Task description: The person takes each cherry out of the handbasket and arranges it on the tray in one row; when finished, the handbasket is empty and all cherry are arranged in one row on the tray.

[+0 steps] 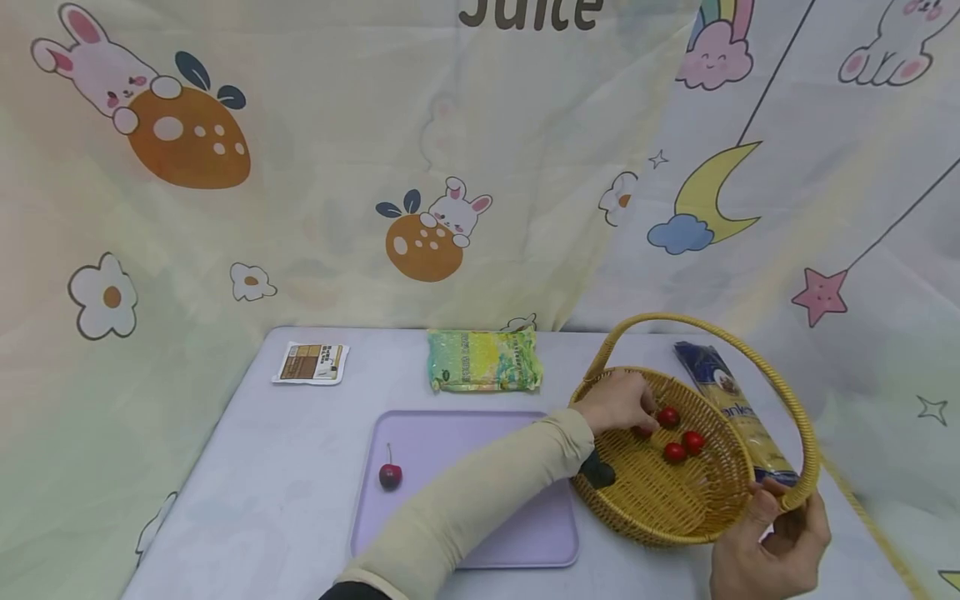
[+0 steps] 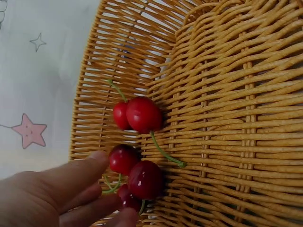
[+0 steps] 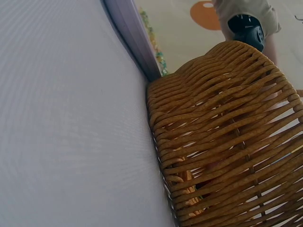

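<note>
Hanging behind the white table [image 1: 247, 467], a pale cloth [image 1: 330, 200] printed with rabbits, oranges, flowers, a moon and stars is the largest thing in sight. On the table, toward its right edge, stands a woven basket [image 1: 660, 504] with a tall arched handle. Just left of it, midway between the table's left and right edges, lies a flat lilac tray [image 1: 465, 433], which the beige sleeve [image 1: 487, 483] of the left arm crosses. A blue-and-gold packet [image 1: 750, 425] lies aslant by the table's right edge, partly hidden behind the basket. At the middle of the far edge is a green-and-yellow packet [image 1: 484, 361].

The right hand [image 1: 757, 558] grips the basket's rim at the near foot of the handle. The left hand [image 1: 618, 402] reaches inside over the left rim, its fingers fairly straight, with a fingertip against one of the red cherries [image 2: 144, 114]. Near the table's far left corner lies a small brown-and-white packet [image 1: 311, 364]. Smallest are the cherries: five show together by the basket's wall in the left wrist view, some with green stems, and a single dark cherry [image 1: 390, 477], stem upward, sits on the tray's left side.
</note>
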Tool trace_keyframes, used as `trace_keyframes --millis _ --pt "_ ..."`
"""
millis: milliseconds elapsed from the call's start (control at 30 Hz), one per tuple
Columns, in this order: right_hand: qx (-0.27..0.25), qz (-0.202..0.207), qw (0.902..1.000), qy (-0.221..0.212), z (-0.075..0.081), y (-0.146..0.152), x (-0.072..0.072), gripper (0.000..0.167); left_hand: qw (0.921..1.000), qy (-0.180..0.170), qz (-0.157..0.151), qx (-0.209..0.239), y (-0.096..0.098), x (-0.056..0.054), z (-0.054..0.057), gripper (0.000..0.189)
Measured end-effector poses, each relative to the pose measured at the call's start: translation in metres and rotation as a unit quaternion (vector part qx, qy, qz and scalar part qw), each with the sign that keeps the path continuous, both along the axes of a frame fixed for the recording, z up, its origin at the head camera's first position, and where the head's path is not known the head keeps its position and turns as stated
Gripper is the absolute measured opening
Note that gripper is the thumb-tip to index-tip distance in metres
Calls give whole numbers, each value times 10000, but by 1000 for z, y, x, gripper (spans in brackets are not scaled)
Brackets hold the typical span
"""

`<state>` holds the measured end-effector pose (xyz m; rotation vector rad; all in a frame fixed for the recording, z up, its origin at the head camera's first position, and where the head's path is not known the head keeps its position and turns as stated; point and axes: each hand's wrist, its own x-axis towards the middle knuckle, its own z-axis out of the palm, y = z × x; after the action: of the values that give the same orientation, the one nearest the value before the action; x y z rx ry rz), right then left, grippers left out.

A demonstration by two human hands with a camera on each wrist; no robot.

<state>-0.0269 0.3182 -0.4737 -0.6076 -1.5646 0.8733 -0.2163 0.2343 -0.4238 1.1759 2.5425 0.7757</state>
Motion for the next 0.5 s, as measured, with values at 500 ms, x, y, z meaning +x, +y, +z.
trace_keyframes --millis 500 --pt "188 -48 9997 113 -1 3 -2 40 9996 123 -62 -227 15 -5 -20 22"
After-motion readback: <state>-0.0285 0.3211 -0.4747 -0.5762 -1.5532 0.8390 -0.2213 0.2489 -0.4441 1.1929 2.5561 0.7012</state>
